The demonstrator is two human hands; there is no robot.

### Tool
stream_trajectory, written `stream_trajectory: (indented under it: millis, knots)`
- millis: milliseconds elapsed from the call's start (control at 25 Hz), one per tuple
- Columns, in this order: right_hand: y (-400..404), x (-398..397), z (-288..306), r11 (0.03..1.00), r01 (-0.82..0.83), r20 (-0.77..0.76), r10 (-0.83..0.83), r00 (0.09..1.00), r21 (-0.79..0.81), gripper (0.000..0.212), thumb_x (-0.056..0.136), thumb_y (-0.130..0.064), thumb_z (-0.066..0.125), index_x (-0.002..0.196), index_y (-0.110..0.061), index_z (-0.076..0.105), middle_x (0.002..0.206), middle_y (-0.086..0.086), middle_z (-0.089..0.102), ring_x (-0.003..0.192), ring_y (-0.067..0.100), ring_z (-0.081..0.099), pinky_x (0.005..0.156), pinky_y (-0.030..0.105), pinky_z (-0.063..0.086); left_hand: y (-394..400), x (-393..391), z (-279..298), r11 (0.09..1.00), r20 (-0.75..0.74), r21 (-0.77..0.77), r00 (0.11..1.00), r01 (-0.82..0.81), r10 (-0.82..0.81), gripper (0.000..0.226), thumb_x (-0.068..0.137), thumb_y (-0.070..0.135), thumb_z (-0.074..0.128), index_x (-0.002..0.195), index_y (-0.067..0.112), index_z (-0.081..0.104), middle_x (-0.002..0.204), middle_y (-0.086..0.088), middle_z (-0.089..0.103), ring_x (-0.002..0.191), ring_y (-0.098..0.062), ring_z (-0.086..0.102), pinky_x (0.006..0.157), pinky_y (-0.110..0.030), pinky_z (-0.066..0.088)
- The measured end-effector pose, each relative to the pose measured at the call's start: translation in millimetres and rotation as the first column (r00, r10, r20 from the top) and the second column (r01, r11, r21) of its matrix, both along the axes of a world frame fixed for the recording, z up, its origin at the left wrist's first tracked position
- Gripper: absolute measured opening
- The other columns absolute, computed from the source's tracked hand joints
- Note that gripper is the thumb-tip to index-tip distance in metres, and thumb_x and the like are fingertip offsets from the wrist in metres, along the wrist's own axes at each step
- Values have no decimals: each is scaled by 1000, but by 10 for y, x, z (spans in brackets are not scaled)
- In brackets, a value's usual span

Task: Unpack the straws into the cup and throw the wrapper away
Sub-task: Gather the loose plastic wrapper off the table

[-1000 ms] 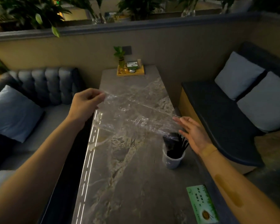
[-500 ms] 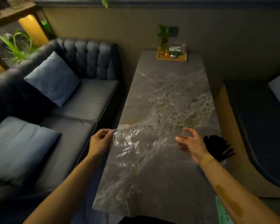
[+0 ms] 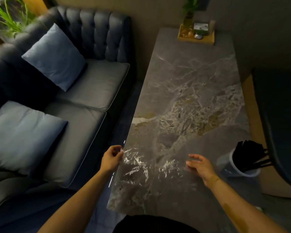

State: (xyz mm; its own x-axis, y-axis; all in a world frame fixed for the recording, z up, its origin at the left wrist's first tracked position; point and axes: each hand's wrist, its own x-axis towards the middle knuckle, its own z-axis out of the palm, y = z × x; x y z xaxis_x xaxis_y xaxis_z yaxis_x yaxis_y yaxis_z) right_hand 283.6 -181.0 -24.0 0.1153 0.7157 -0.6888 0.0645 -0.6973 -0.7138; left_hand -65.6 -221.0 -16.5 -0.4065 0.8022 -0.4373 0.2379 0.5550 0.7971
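Here, above the grey marble table (image 3: 191, 84), the left hand (image 3: 111, 158) pinches a crinkled clear plastic wrapper (image 3: 146, 163); the right hand (image 3: 201, 167) hovers open-fingered, empty, beside a white cup (image 3: 232, 167) of black straws (image 3: 249, 153).

Table (image 3: 188, 84) runs lengthwise away from me. Cup (image 3: 233, 165) stands on it near the right edge, straws (image 3: 247, 153) inside it, tilted right. Wrapper (image 3: 151, 163) is stretched over the near part of the table, between my left hand (image 3: 112, 158) at the table's left edge and my right hand (image 3: 200, 166), just left of the cup. Tray (image 3: 196, 37) sits at the far end. Sofa (image 3: 84, 91) lies left of the table with two cushions on it.
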Motion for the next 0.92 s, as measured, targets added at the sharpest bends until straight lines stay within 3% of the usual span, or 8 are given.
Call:
stream_trajectory:
  millis: [120,280,480,560,640,760,920]
  knots:
    - [-95,-29,-196,1000,-5,77,7,997,-28,22,82,7,64,96,-10,61,71,12,65,55,19,60,45,22,53,-24,-52,-164,992,66,-81,994,93,-88,43,80,2,72,118,18,59,88,-5,66,80,-19,65,78,-35,57]
    - [-202,-81,-411,999,-3,163,10,987,-44,23,81,8,63,101,-4,60,66,12,62,55,20,56,43,21,48,-46,-42,-357,972,-14,-182,988,146,-151,43,80,6,72,119,20,60,91,0,67,85,-19,65,84,-36,55]
    - [-285,-69,-582,998,-38,282,49,958,-45,27,78,2,69,104,-4,64,73,8,65,63,22,57,60,34,51,-52,-51,-477,979,-31,-168,992,118,-125,37,83,16,71,117,23,62,95,3,69,82,-9,65,73,-25,51]
    - [-292,-75,-578,998,-45,305,52,951,-32,31,78,0,71,107,-4,62,78,8,65,69,23,59,65,34,50,-41,-53,-466,985,-30,-137,994,102,-107,38,84,18,69,121,23,59,97,3,69,85,-9,66,75,-29,54]
    - [-293,-73,-532,999,-52,353,51,934,-8,36,79,-5,73,112,-6,60,96,13,66,82,26,62,74,37,53,-29,-53,-437,989,-84,-109,991,97,-106,40,87,20,66,125,22,57,106,-1,66,90,-12,64,82,-35,55]
    - [-378,15,-418,988,-143,505,94,858,58,39,81,-19,74,117,-14,60,117,12,59,102,30,60,90,44,52,-51,-20,-359,982,-240,-48,952,184,-190,36,89,28,64,125,27,56,116,4,56,100,-12,59,85,-34,52]
    - [-605,267,-226,904,-420,700,244,671,88,31,85,-31,68,114,-19,63,117,6,60,107,29,58,89,39,49,-54,179,-195,898,-379,26,835,440,-398,31,91,31,61,121,31,57,116,11,56,106,-9,56,81,-30,50]
